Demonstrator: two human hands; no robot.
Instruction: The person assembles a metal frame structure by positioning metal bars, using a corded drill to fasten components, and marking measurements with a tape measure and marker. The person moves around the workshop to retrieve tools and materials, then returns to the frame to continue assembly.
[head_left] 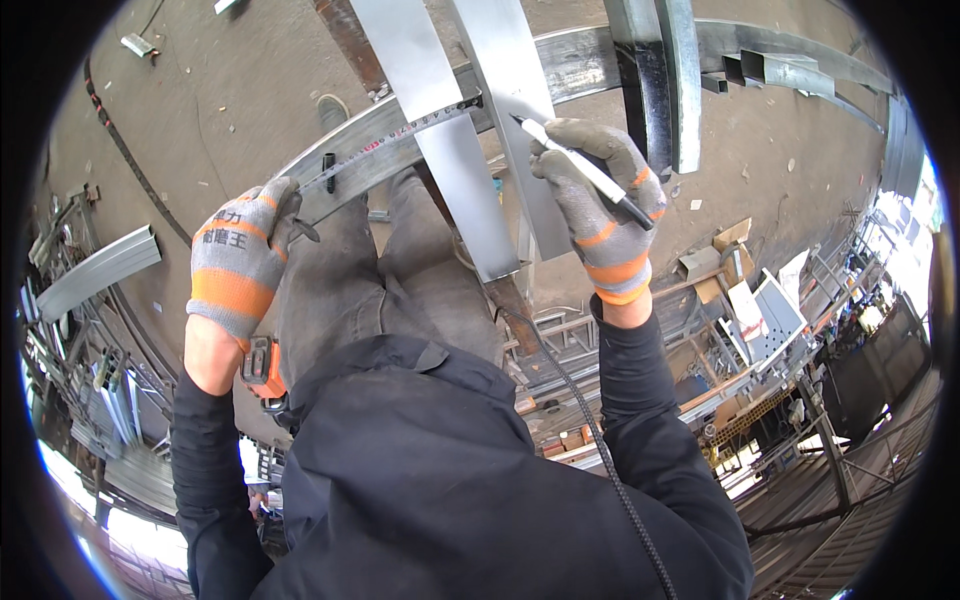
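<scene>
My right hand, in a grey and orange work glove, is closed round a white marker with its dark tip pointing up-left, beside the second pale metal bar. My left hand, gloved alike, has its fingers closed at the near end of a tape measure's blade. The blade runs along a long steel beam and over the first pale metal bar, reaching the second bar's edge. A small black cylindrical piece lies on the beam near my left hand.
Two square steel tubes lie across the beam farther right, with short tube offcuts beyond. A dark cable runs down over my right side. An orange and black tool is near my left wrist. Scrap metal lies at right.
</scene>
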